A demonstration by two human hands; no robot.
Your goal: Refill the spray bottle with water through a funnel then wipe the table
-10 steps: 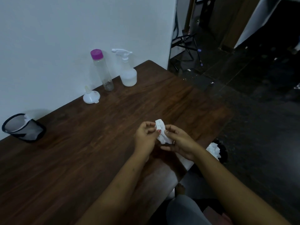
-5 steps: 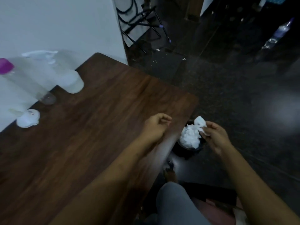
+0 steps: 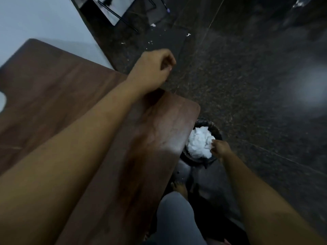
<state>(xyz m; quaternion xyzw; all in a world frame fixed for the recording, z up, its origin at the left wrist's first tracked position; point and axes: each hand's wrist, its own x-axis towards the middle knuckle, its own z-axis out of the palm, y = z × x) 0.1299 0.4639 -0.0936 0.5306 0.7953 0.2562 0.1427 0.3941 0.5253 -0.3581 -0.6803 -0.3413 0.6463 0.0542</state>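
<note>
Dark speckled floor fills the space right of and beyond both grips. A black bin stands on it just off the near corner of the brown wooden surface. The bin is packed with a white tissue wad, and the surface corner overlaps the bin's left rim. Beyond the left grip are a white wall, a black metal frame and small paper scraps on the floor. Below the right grip are a grey-clad knee and a bare foot. A white shape is cut by the frame edge far left of the left grip, too little of it to identify. Compared with half a second ago, the view has swung right and down, and the bottles and funnel have slid out. The right grip, then pinching a tissue piece above the bin, is now down at the wad. The left grip has shifted from over the surface to past its far edge. The left grip's fingers are loosely curled and hold nothing. The right grip's fingertips touch the right side of the wad inside the bin. Blur hides whether they pinch the paper or only touch it.
</note>
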